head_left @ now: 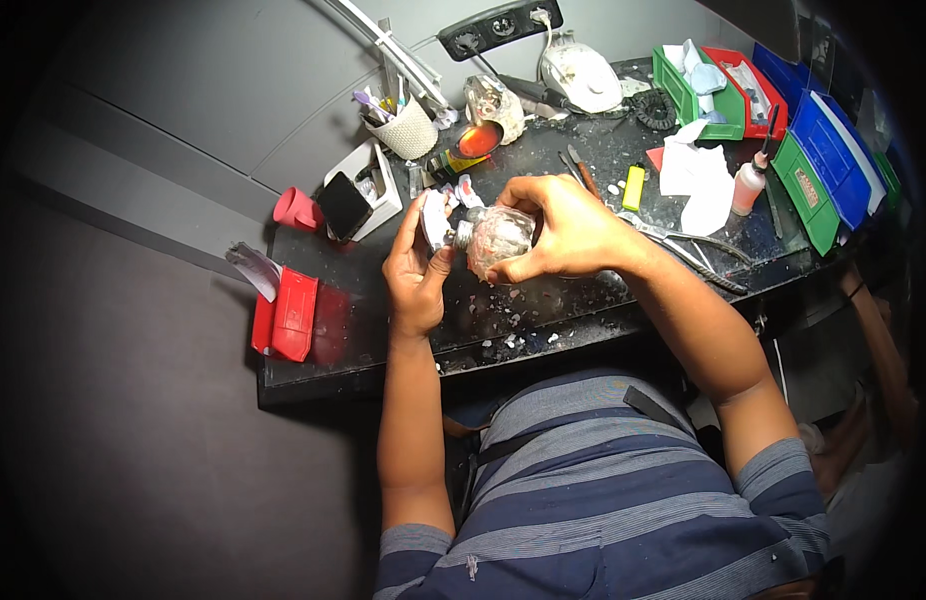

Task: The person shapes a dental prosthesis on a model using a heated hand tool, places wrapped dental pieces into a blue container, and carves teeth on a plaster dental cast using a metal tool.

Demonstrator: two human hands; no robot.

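Observation:
My right hand (pixel 575 228) is wrapped round a small round glass spirit lamp (pixel 500 242), tipped so that its metal neck points left. Pinkish-white smears cover part of its glass. In my left hand (pixel 415 288) is a whitish, curved piece (pixel 436 218) that looks like a plaster dental cast. It is pinched upright between thumb and fingers, right by the lamp's neck. Whether a flame burns there I cannot tell. Just behind, a pink and white piece (pixel 467 190) shows, partly hidden by the lamp and the cast.
Crumbs litter the black table (pixel 363 325). Behind my hands are a dish of orange-red material (pixel 479 140), a yellow lighter (pixel 634 188) and a brush pot (pixel 408 132). A pink liquid bottle (pixel 749 188), metal pliers (pixel 683 243) and coloured bins (pixel 818 185) stand right; a red bin (pixel 288 315) left.

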